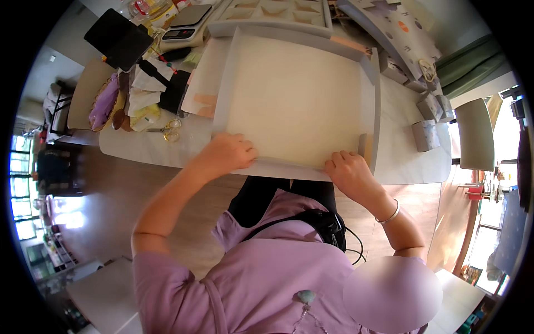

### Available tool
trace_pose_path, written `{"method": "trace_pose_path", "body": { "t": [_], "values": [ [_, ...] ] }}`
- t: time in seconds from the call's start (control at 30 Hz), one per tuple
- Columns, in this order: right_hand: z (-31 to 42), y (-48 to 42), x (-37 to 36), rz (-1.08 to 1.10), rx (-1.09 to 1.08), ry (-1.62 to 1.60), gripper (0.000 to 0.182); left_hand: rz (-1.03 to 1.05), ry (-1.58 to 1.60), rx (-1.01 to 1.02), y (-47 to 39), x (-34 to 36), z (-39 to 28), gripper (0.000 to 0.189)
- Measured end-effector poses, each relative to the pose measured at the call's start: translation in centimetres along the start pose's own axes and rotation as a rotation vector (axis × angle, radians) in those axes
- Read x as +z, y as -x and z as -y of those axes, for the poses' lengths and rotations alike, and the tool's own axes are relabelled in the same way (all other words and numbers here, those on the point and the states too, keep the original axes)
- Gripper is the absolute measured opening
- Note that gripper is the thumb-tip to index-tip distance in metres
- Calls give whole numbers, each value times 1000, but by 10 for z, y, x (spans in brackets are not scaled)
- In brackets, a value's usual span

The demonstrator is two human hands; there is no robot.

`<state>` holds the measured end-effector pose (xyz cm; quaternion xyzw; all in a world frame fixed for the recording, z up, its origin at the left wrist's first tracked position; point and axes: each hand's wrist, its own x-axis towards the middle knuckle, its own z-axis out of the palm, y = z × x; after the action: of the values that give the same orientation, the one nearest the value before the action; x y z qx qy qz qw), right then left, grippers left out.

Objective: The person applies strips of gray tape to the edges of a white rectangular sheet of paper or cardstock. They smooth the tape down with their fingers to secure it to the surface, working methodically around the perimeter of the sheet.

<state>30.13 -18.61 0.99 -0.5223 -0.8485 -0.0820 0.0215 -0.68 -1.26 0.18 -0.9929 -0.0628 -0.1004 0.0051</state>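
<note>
A large shallow cardboard box (296, 98) with a pale inside and grey walls lies before me at the front of the table. My left hand (231, 152) curls its fingers over the near wall by the left corner. Toward the right end of that same wall, my right hand (348, 167) grips the edge, with a bracelet on its wrist. A short corner flap (363, 144) stands up beyond the right hand. The left and far walls are raised, and a strip of board runs outside the right one. My fingertips are partly hidden.
Behind the box sits a divided tray (271, 12). Gold-handled scissors (171, 130), a black phone stand (169, 87) and a kitchen scale (183, 27) are to the left. Small boxes (426, 135) and a large printed board (392, 33) occupy the right. The marble-patterned table (400, 167) ends near my waist.
</note>
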Motion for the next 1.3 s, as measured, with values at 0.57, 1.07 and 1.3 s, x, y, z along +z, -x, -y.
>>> {"method": "trace_pose_path", "body": {
  "t": [0.57, 1.07, 1.3],
  "values": [
    [0, 23, -57, -589, 655, -415, 13, 69, 274, 80, -90, 29, -57, 10],
    [20, 22, -17, -414, 923, -709, 31, -133, 269, 114, -101, 22, -63, 36],
    [14, 7, -23, -238, 806, -407, 27, -57, 328, 137, -103, 24, -61, 33]
  ]
}}
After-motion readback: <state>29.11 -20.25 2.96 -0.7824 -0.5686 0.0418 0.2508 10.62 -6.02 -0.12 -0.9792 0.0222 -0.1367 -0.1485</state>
